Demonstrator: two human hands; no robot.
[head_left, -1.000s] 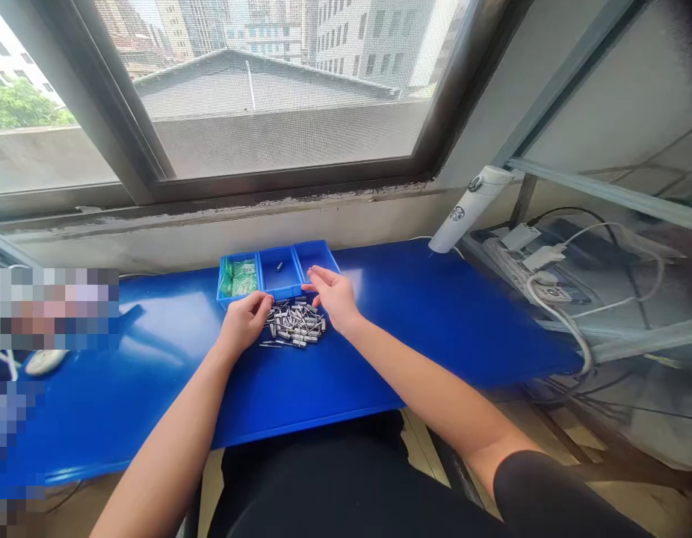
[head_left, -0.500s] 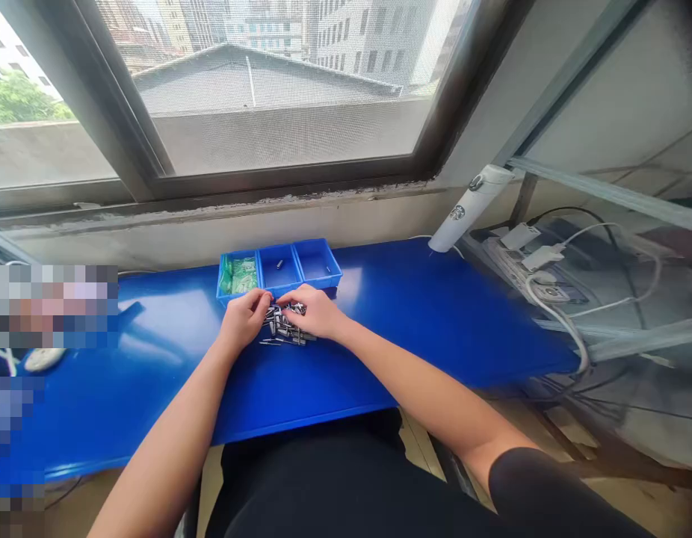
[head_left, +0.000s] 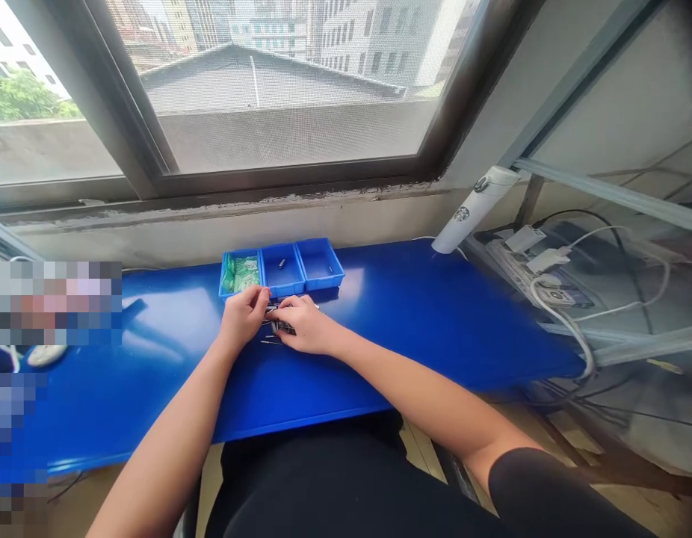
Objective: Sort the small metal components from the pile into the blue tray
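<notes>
My left hand point(head_left: 243, 317) is closed in a pinch just in front of the blue divided bin, with thumb and index fingertip together. Whatever it pinches is too small to make out. My right hand point(head_left: 304, 323) is lowered over a pile of small metal pins point(head_left: 282, 327) on the blue table. Its fingers are bent and touch the pile, thumb and index apart with metal pieces showing between them. Much of the pile is hidden beneath this hand. One thin pin point(head_left: 271, 341) sticks out at the near left edge.
The blue bin's left compartment holds green and clear plastic bags point(head_left: 242, 274); the middle holds a small metal cylinder point(head_left: 282, 263), the right a tiny piece point(head_left: 331, 268). A white bottle point(head_left: 472, 213) stands by the wall near a power strip point(head_left: 553, 288). A blurred-out area lies left.
My right hand has moved from beside the left fingertips down onto the pile, covering more of it. The left hand keeps its pinch. The view has shifted slightly.
</notes>
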